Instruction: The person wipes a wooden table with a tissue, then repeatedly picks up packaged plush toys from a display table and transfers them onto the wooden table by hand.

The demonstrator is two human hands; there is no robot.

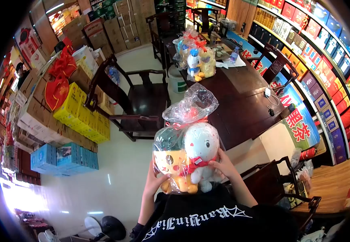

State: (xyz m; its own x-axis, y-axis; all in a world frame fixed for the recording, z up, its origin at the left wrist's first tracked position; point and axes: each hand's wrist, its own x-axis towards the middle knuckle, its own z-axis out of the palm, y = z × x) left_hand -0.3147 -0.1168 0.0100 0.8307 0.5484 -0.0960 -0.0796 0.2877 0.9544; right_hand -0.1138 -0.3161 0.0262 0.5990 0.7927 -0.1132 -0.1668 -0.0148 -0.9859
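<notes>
Right now you hold a wrapped plush bundle point(186, 155) up in front of your black top point(207, 213), by the near end of the dark wooden bench point(223, 97). Your left hand point(155, 183) and right hand point(224, 164) clasp it from opposite sides, fingers clamped on the crinkled, shiny clear film point(195, 103), which is gathered at the neck and flares out above. Inside, you have two toys side by side: a yellow-orange one point(167, 160) with a dark green top, and a white one point(200, 140) dotted with red, wearing a red bow point(198, 163). Farther along the bench's glossy surface stand more wrapped toys point(195, 64), with a bottle point(234, 55) and white paper point(227, 63) near them; closer to you lies a white charger point(268, 92). To your left, a carved chair point(146, 94) stands on the pale, reflective floor point(134, 181), with stacked yellow boxes point(78, 113) and blue boxes point(64, 158) beyond. Curving along your right, shelves point(320, 52) carry rows of colourful packages.
</notes>
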